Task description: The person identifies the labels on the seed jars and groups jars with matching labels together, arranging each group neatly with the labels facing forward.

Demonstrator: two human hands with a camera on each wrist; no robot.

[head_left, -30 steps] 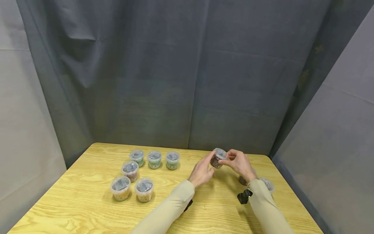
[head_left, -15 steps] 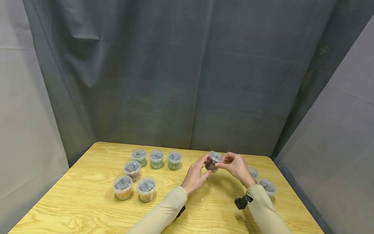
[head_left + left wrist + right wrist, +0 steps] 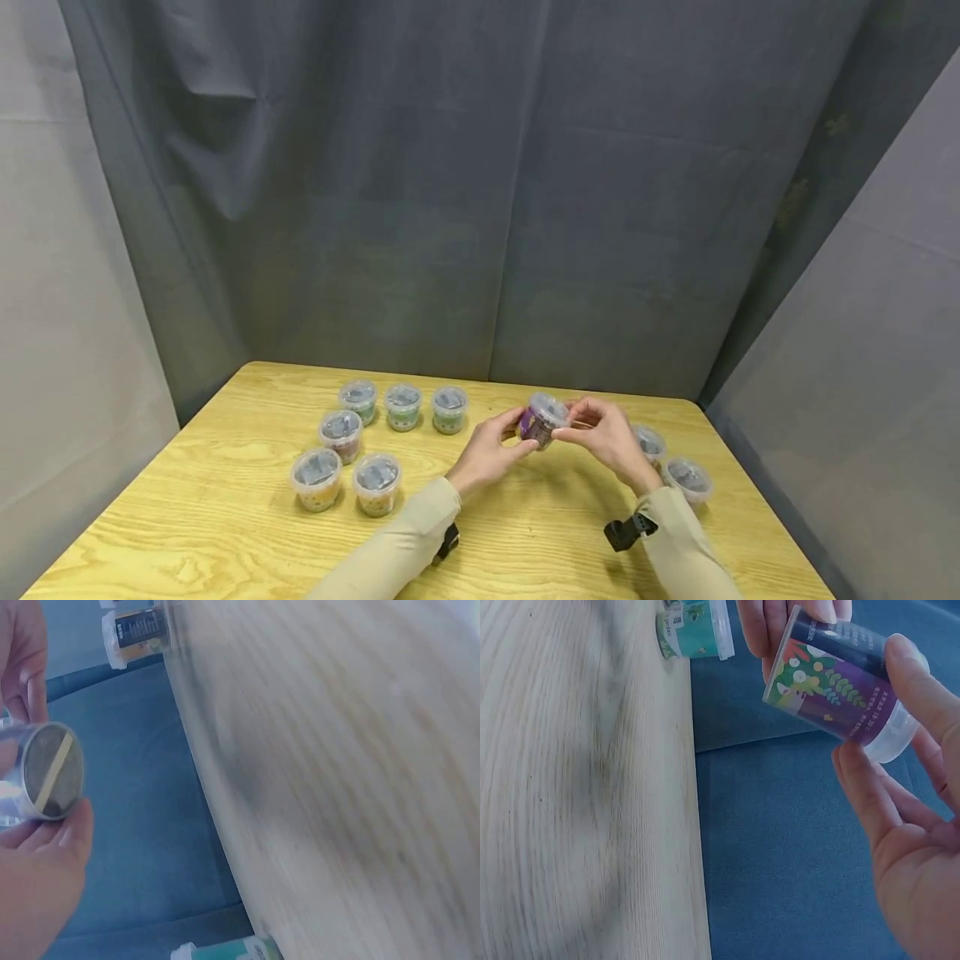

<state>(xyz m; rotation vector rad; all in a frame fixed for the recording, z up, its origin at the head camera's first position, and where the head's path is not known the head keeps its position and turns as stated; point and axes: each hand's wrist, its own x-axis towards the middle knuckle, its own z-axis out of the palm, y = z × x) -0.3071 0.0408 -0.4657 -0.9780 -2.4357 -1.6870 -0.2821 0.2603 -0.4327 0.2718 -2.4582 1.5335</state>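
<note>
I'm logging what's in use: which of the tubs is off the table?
The purple-labelled tub, held tilted between the left hand and right hand; the other tubs stand upright on the table.

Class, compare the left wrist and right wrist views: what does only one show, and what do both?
Only the left wrist: the base of the held cup, crossed by a pale strip, and an orange-and-black cup.
Only the right wrist: the held cup's leaf print.
Both: the held cup, left hand, right hand, wooden table and a teal cup.
</note>
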